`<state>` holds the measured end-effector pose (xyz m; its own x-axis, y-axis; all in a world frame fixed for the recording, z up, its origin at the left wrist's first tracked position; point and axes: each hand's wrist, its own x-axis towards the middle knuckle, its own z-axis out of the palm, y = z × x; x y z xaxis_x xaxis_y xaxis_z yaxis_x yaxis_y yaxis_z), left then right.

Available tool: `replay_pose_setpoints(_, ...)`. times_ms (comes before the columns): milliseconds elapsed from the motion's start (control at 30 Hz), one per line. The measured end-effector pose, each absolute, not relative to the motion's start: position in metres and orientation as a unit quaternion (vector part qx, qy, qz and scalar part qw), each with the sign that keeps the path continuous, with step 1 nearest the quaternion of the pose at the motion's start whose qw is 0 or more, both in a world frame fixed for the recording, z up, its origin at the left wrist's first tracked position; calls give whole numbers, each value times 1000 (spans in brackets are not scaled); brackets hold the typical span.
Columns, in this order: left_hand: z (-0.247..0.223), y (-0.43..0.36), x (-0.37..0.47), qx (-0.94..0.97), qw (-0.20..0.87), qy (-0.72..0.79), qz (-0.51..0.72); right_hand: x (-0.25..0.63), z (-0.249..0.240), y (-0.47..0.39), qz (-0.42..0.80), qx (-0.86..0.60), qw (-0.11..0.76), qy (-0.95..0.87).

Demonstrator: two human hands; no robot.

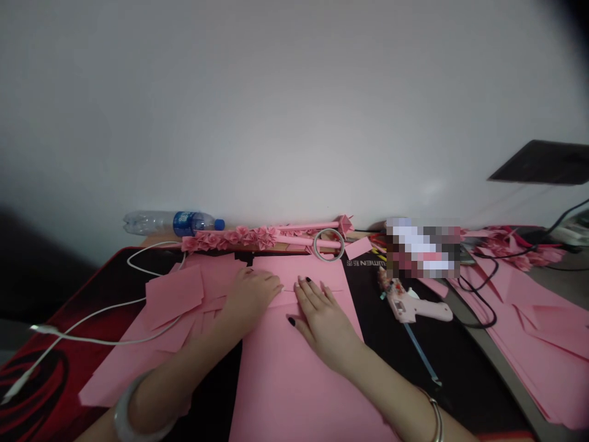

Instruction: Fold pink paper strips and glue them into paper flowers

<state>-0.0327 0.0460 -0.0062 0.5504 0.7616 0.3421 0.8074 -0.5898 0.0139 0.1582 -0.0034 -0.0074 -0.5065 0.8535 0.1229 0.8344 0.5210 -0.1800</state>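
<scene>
A large pink sheet of paper (294,374) lies lengthwise in front of me, with a thin dark line and a faint crease across its upper part. My right hand (324,322) lies flat on the sheet, palm down, its fingers stretched and thumb apart. Over the sheet's upper left edge, my left hand (251,298) rests with its fingers bent and drawn together. Whatever may be under those fingers is hidden. Smaller pink paper pieces (173,296) overlap in a pile beside and beneath my left forearm.
Pink folded-paper flower stems (248,237) and a tape ring (328,245) lie behind the sheet. A plastic bottle (184,223) lies at back left, near white cables (110,339). To the right are a glue gun (411,307), a glue stick (422,354) and more pink sheets (538,344).
</scene>
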Motion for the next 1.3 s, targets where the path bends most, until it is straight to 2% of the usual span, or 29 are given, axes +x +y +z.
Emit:
replay_pose_setpoints(100, -8, 35, -25, -860, 77, -481, -150, 157, -7, -2, 48, -497, 101, -860)
replay_pose_setpoints(167, -15, 28, -19, -893, 63, -431, -114, 157, -7, -2, 45, -504, 104, -856)
replay_pose_setpoints(333, -32, 17, -13, -899, 38, -423, -110, 159, -8, -3, 55, -496, 104, -860)
replay_pose_setpoints(533, -26, 16, -21, -893, -3, -432, -128, 162, -5, -4, 59, -484, 102, -867)
replay_pose_setpoints(933, -24, 17, -26, -888, -4, -446, -112, 175, -7, -4, 34, -523, 119, -843)
replay_pose_setpoints(1100, -24, 18, -27, -891, -7, -437, -123, 183, -5, 2, 78, -501, 168, -846)
replay_pose_setpoints(1200, -26, 18, -27, -888, -2, -442, -124, 199, -2, 9, 116, -508, 252, -815)
replay_pose_setpoints(1300, -28, 18, -27, -885, 2, -448, -125, 214, 0, 16, 102, -561, 329, -753)
